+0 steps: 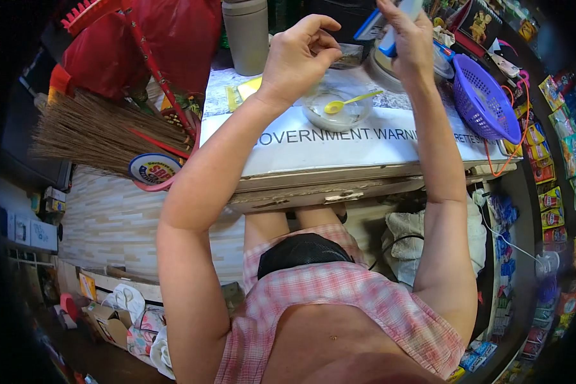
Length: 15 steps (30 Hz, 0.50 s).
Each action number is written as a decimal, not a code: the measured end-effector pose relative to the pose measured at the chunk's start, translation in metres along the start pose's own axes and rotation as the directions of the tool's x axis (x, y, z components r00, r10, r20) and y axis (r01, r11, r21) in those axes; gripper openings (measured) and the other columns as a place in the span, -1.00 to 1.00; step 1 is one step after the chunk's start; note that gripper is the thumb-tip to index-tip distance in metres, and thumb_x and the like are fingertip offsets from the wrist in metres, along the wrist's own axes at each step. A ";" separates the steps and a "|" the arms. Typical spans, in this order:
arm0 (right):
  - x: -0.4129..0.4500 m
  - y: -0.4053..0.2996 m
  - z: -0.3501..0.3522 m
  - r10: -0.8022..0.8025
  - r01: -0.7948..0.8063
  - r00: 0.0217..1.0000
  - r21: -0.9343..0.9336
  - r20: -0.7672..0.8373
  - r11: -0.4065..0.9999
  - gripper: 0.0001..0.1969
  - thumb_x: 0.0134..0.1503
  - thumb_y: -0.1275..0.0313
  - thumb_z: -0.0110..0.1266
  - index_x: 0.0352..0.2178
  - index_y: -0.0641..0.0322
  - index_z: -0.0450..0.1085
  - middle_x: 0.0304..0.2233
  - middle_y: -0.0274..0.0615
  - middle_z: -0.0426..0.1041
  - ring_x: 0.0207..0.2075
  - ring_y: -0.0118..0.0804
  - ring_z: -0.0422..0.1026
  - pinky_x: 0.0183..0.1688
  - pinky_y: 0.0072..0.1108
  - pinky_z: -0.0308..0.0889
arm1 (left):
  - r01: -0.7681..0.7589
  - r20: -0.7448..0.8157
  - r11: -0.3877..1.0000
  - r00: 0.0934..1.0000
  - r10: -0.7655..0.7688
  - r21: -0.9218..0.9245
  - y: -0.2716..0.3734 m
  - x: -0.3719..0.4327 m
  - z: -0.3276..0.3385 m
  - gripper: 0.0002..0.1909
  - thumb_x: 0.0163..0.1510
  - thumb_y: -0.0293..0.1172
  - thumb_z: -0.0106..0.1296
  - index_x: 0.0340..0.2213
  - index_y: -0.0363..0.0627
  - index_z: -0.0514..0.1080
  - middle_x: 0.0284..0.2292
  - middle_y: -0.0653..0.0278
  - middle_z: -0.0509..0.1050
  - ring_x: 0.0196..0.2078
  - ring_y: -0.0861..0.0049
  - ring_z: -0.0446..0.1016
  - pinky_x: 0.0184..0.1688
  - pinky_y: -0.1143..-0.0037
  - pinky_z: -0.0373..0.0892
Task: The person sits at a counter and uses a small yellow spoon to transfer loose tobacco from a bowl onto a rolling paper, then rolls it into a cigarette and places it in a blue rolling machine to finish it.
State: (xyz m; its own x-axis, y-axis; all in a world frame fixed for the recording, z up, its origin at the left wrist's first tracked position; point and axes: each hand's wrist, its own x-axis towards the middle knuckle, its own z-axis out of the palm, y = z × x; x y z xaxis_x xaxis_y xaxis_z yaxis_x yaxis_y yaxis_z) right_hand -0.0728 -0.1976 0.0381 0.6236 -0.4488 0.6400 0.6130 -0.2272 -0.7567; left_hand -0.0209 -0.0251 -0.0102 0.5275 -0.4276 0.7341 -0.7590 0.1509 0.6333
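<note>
My left hand (pixel 302 57) is raised over the table, its fingers curled and thumb near the fingertips; whether something small is between them cannot be told. At the top edge, my right hand (pixel 410 43) is closed around a blue-and-white plastic object (pixel 393 36), partly cut off by the frame. Below and between the hands stands a round clear plastic container (pixel 317 117) with a little pale content. A yellow plastic spoon (pixel 335 106) rests in it, handle over the rim. A yellow packet (pixel 249 88) lies behind my left wrist.
A grey tumbler (pixel 246 38) stands at the back left, a purple plastic basket (pixel 485 101) at the right. Beside the table's left edge are a stick broom (pixel 101 129) and red bags (pixel 101 57). Hanging sachets (pixel 552 201) line the right side. The wooden table edge (pixel 317 185) is before me.
</note>
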 end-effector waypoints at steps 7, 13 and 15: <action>-0.012 0.014 0.031 0.005 -0.022 0.990 0.116 0.141 0.993 -0.87 0.08 0.40 0.14 -0.39 0.12 0.33 -0.52 -0.46 0.33 -0.50 -0.60 0.26 -0.43 -0.70 0.17 | -0.046 -0.104 0.997 0.993 0.053 0.066 0.002 -0.001 -0.001 -0.64 -0.12 -0.63 0.17 -0.21 -0.24 0.42 -0.46 0.28 0.56 -0.41 0.70 0.52 -0.30 0.65 0.44; -0.006 0.015 0.035 -0.003 -0.003 0.990 0.040 0.140 0.999 -0.83 0.12 0.32 0.13 -0.38 0.14 0.33 -0.48 -0.47 0.34 -0.45 -0.62 0.26 -0.38 -0.71 0.17 | -0.101 -0.201 0.993 0.973 0.111 0.059 0.005 -0.001 0.003 -0.70 -0.16 -0.66 0.11 -0.29 -0.24 0.43 -0.54 0.19 0.54 -0.50 0.54 0.56 -0.41 0.57 0.46; -0.006 0.017 0.037 0.000 -0.006 0.989 0.040 0.147 0.999 -0.82 0.12 0.30 0.14 -0.37 0.15 0.34 -0.48 -0.46 0.34 -0.43 -0.62 0.26 -0.37 -0.70 0.17 | -0.099 -0.209 0.993 0.972 0.111 0.066 0.005 -0.001 0.003 -0.70 -0.17 -0.66 0.11 -0.29 -0.24 0.43 -0.54 0.20 0.54 -0.51 0.54 0.56 -0.42 0.57 0.46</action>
State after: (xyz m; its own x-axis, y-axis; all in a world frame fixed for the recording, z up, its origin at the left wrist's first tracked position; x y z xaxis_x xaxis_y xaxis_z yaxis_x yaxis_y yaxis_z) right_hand -0.0484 -0.1667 0.0266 0.6883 -0.3173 0.6523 0.6278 -0.1899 -0.7548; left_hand -0.0262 -0.0265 -0.0085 0.5080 -0.2124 0.8348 -0.8312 0.1336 0.5397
